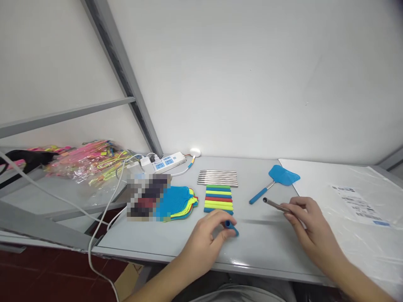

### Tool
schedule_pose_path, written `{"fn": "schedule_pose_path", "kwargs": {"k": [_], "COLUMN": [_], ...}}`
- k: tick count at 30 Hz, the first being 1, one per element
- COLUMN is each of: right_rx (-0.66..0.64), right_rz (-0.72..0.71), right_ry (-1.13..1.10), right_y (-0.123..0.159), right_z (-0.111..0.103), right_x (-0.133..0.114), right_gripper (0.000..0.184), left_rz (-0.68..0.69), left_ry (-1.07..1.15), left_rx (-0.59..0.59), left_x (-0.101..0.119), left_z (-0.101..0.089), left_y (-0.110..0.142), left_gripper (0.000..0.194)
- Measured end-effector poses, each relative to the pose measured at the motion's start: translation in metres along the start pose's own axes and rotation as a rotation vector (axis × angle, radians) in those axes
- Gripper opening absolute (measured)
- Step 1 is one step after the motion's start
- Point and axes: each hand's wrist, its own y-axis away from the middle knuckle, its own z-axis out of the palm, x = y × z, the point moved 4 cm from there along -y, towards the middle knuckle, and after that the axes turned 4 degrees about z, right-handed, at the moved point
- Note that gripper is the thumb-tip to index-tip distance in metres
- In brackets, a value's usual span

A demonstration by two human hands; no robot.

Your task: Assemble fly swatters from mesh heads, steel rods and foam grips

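Note:
Between thumb and fingers, my left hand (209,235) pinches a blue handle sleeve (233,228), its hollow end facing up. To the right, my right hand (307,218) grips a shiny metal rod (273,204) that points left above the table. The rod and the sleeve are apart. Just beyond my left hand lies a row of coloured handle sleeves (218,199) in green, blue, yellow and red. Behind them several metal rods (217,177) lie side by side. A blue fly swatter (283,175) with a metal shaft and blue handle rests beyond the rod.
Stacked swatter heads (174,201), blue on top, lie at the left beside a blurred patch. A power strip (170,162) with plugs and white cables stands behind. Plastic-bagged colourful items (91,161) fill the left shelf. A white plastic package (346,235) covers the table's right side.

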Motion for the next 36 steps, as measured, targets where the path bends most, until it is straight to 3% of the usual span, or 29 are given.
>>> {"fn": "schedule_pose_path", "kwargs": {"k": [4, 7, 13, 17, 19, 26, 36], "right_rx": [0.035, 0.002, 0.022, -0.009, -0.021, -0.041, -0.079], "right_rz": [0.069, 0.091, 0.175, 0.235, 0.257, 0.274, 0.301], "right_ry": [-0.02, -0.024, -0.07, -0.091, -0.1, -0.082, -0.099], "right_y": [0.022, 0.028, 0.027, 0.026, 0.027, 0.028, 0.029], "right_z": [0.017, 0.025, 0.025, 0.026, 0.027, 0.027, 0.028], "right_x": [-0.007, -0.002, 0.009, 0.012, 0.014, 0.015, 0.017], "right_gripper": [0.025, 0.025, 0.02, 0.019, 0.02, 0.021, 0.022], "left_rz": [0.164, 0.204, 0.308, 0.293, 0.307, 0.24, 0.19], "left_ry": [-0.31, -0.504, -0.898, -1.126, -1.121, -0.862, -0.801], "left_rx": [-0.003, -0.014, 0.095, 0.165, 0.134, -0.159, -0.189], "left_x": [-0.019, -0.03, -0.028, -0.028, -0.029, -0.025, -0.023], "left_z": [-0.008, -0.015, -0.019, -0.016, -0.013, 0.002, 0.004], "left_y": [0.015, 0.024, 0.024, 0.021, 0.02, 0.022, 0.026], "left_gripper": [0.012, 0.011, 0.017, 0.025, 0.025, 0.017, 0.029]}}
